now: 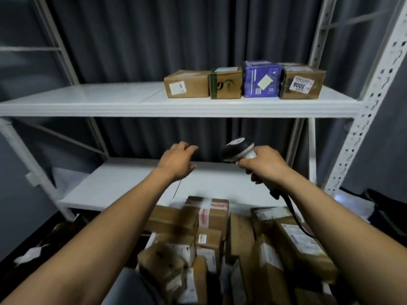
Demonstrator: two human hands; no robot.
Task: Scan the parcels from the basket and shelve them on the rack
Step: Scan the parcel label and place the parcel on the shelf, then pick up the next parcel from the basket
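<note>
My right hand point(262, 165) grips the handle of a white and black barcode scanner point(239, 150), its head pointing left and its cable trailing down. My left hand point(176, 161) hangs in the air in front of the lower shelf point(123, 183), fingers loosely curled, holding nothing. Below my arms lies a pile of brown cardboard parcels point(209, 238) with white labels. On the upper shelf point(88, 102) of the white rack stand several parcels in a row: a brown box point(187, 84), a green-taped box point(225, 84), a blue box point(262, 79) and a brown box point(302, 84).
The rack's perforated white upright point(363, 119) rises at the right. Dark grey curtains hang behind the rack. The left part of the upper shelf and the lower shelf carry nothing. Dark floor lies at the lower left.
</note>
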